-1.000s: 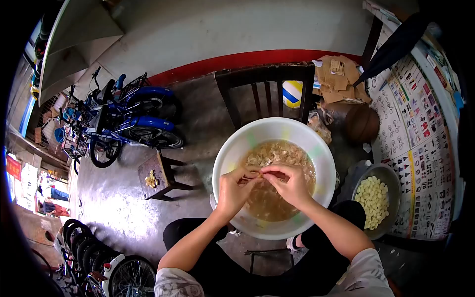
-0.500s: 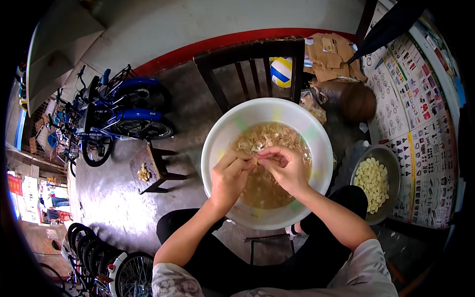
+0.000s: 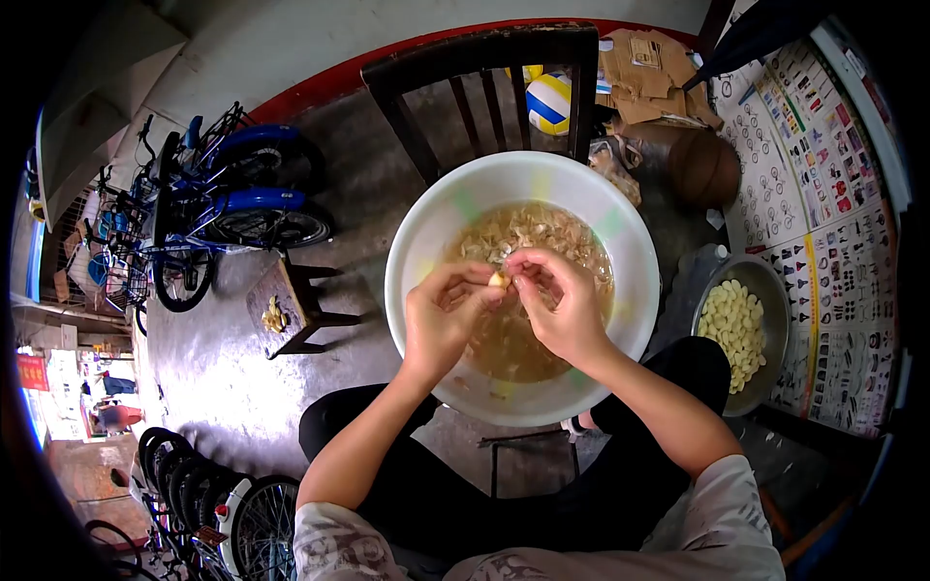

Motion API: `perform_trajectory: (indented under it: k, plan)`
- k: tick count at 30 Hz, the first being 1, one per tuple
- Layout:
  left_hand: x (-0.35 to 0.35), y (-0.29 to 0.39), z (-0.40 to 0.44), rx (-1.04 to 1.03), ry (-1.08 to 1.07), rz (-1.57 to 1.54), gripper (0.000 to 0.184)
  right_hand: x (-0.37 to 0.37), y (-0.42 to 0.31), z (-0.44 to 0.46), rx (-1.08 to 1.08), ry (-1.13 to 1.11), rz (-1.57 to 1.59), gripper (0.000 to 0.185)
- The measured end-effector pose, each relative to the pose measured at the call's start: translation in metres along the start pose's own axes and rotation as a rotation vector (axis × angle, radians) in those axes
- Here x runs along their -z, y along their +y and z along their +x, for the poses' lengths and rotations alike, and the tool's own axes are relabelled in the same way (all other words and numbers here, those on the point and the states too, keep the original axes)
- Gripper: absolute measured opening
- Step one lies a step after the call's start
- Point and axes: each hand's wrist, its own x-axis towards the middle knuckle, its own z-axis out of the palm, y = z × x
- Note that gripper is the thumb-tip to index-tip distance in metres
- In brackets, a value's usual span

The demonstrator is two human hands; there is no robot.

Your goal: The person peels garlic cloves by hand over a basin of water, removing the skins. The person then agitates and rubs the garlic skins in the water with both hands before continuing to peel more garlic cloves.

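Note:
Between my fingertips, over a large white basin (image 3: 426, 208), is a small yellowish garlic clove (image 3: 499, 279). My left hand (image 3: 448, 315) pinches it between thumb and fingers. My right hand (image 3: 557, 305) touches its other side, thumb and fingertips pressed together. Cloudy brown water with floating pale skins (image 3: 533, 228) fills the lower part of the basin. To the right, a metal bowl (image 3: 775, 315) holds several peeled, pale cloves (image 3: 731, 329).
A dark wooden chair (image 3: 480, 48) stands behind the basin. Left of it is a small stool (image 3: 300, 300) with some pieces on top. Blue bicycles (image 3: 262, 198) are farther left, more wheels (image 3: 266, 523) at lower left. A ball (image 3: 549, 102) and cardboard (image 3: 644, 77) lie behind.
The view has tilted down, so the basin and chair sit higher in the picture. Between my fingertips the clove now shows more clearly, and my hands have shifted slightly around it.

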Motion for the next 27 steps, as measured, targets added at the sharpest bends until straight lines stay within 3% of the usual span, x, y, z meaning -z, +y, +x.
perform_trajectory:
  k: [4,7,13,17,20,22,27]
  plan:
    - [-0.002,-0.002,0.000,0.202,0.026,-0.305,0.037,0.004,0.000,0.003,-0.026,-0.036,0.069,0.017]
    - [-0.001,-0.009,-0.001,0.285,0.036,-0.339,0.038,0.007,-0.003,0.002,-0.053,-0.109,0.002,0.018]
    - [-0.005,-0.003,0.000,0.336,0.130,-0.549,0.038,0.006,-0.004,0.002,0.024,-0.194,-0.070,0.013]
    - [0.001,-0.009,0.002,0.327,0.122,-0.471,0.030,0.018,-0.002,0.007,0.016,-0.272,-0.143,0.009]
    - [0.002,-0.008,0.003,0.314,0.125,-0.396,0.023,0.022,-0.004,0.009,0.176,-0.181,-0.349,0.012]
    - [0.001,-0.006,0.002,0.167,0.032,-0.210,0.026,0.018,-0.007,0.010,0.177,-0.132,-0.287,0.012]
    - [0.003,-0.013,-0.003,0.063,-0.046,-0.081,0.031,0.016,-0.009,0.008,0.158,-0.137,-0.142,0.011]
